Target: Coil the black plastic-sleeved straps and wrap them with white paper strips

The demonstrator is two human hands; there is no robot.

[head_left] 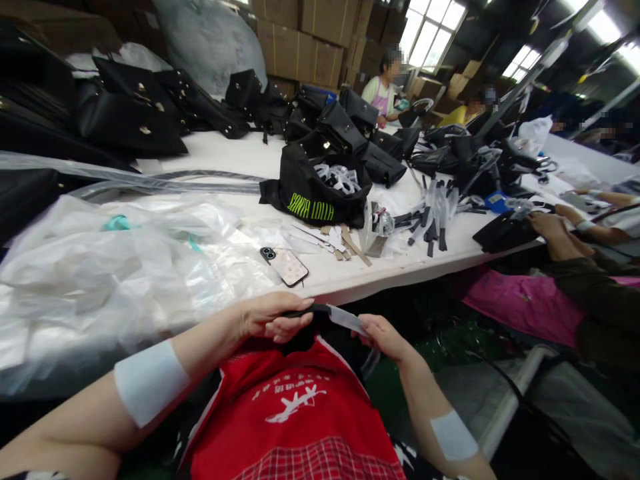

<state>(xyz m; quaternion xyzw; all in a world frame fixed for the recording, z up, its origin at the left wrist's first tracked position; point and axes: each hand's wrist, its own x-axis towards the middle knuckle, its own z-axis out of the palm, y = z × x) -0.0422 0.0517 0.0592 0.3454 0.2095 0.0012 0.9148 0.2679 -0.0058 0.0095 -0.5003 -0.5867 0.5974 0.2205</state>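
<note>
My left hand [270, 317] is closed on the black end of a narrow strap [320, 311], held over my red apron [295, 413] below the table's front edge. My right hand [383, 337] pinches the strap's other end, where a clear plastic sleeve [347, 320] covers it. Both hands sit close together in front of my body. A phone [285, 265] lies on the white table [235, 160] just beyond my left hand.
Crumpled clear plastic bags [100, 273] pile up at the left. A black bag with green lettering [315, 187] and loose black straps [430, 223] lie mid-table. Black handbags [130, 113] line the back. Another person's hands [555, 230] work at the right; others sit further off.
</note>
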